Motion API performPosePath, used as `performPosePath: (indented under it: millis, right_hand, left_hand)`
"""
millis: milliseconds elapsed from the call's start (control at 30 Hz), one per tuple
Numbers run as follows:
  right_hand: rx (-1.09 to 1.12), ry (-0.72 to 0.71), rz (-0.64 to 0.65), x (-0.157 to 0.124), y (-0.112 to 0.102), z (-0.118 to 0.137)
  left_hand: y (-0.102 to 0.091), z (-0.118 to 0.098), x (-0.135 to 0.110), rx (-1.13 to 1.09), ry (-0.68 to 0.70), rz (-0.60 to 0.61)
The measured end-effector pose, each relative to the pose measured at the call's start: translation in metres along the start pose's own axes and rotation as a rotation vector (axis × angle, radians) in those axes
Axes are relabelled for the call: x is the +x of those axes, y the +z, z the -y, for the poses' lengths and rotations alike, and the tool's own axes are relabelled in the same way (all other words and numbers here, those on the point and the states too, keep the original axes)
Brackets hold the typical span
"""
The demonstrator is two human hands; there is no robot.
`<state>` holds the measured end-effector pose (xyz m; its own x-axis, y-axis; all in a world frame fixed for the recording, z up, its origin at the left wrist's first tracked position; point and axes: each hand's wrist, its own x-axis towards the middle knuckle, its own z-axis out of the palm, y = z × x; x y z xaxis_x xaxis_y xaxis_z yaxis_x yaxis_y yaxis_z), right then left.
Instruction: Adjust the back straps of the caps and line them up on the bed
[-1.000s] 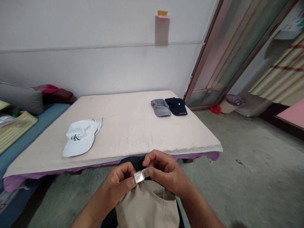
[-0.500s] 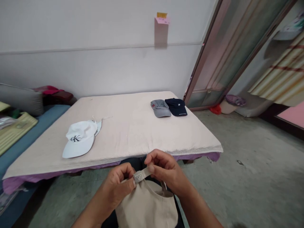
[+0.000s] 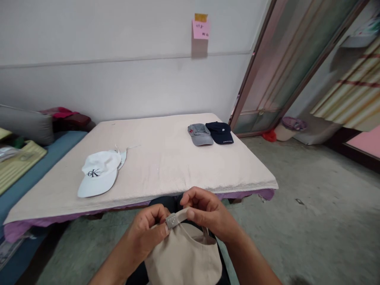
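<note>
A beige cap [image 3: 187,253] rests over my lap with its back opening facing up. My left hand [image 3: 150,229] pinches the cap's edge beside a silver metal buckle [image 3: 171,221]. The cap's adjustment strap [image 3: 182,215] runs from that buckle into my right hand [image 3: 208,213], whose thumb and forefinger are closed on it. The cap's brim is hidden below the frame.
A low bed with a pale cover [image 3: 157,154] lies before me. On it are a white cap [image 3: 99,172] at left, a grey cap [image 3: 200,134] and a navy cap [image 3: 220,132] at back right. A lined bin [image 3: 289,128] stands on the floor.
The pink note on the wall has swung down flat, showing its writing. Both hands keep their hold on the cap, and the strap bows slightly more.
</note>
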<state>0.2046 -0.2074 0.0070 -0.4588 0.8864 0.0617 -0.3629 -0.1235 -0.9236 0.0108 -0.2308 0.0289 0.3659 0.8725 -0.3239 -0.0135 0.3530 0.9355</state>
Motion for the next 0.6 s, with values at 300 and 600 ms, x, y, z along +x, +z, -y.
performPosePath:
  millis: [300, 600]
  right_hand:
    - [-0.405, 0.029, 0.149, -0.005, 0.005, 0.014]
    - [-0.537, -0.07, 0.171, -0.011, -0.013, 0.02]
  left_hand:
    - [0.004, 0.0, 0.003, 0.106, -0.024, 0.03]
    - [0.011, -0.002, 0.006, 0.105, -0.024, 0.102]
